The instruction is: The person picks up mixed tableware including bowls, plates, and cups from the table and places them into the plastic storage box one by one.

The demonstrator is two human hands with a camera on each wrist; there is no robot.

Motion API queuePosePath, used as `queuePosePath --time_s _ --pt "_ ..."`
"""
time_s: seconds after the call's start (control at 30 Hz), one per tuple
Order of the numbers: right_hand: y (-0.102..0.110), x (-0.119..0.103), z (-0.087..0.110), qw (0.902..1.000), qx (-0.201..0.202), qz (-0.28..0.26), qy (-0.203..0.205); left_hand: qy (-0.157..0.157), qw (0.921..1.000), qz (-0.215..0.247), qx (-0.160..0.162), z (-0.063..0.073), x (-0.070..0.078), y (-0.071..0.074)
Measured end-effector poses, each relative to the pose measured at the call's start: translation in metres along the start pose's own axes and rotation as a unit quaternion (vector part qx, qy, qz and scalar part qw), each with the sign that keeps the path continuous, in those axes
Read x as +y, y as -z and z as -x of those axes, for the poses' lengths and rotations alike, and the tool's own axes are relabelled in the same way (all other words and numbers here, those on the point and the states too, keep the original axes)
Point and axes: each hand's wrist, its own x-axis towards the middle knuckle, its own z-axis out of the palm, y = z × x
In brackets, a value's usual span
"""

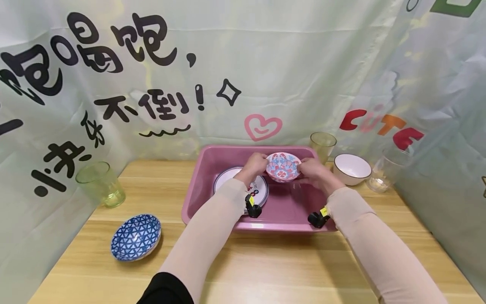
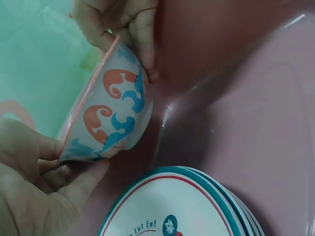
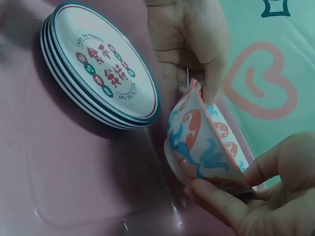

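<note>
Bowl pinched by left hand, right hand.

Basin: on table, far
Plates: in basin, left
Held bowl: over basin, between left hand and right hand
Left: far glass, near bowl
Rightward: corner glass, side bowl, end glass

Looked forward and down from the head, back enough to frame the whole tub and the side edges of the tabletop. From the left wrist camera and right wrist camera, near the tub's front edge, looked in closely, rolled opposite ways, sharing the patterned bowl and plates.
</note>
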Motion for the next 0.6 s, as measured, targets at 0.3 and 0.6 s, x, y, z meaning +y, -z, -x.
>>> queuePosePath --time_s 0.3,0.6 --pt "-0.0045 0.0034 -0.0058 0.9992 -0.009 0.012 -0.036 0.012 0.9987 -0.049 -0.001 -0.002 -0.0042 -0.0018" --pt "-0.0082 0.0008 -0.0043 0.9964 -0.022 0.057 -0.059 -0.033 0.9686 -0.246 0.013 -0.0003 -0.0085 -0.0011"
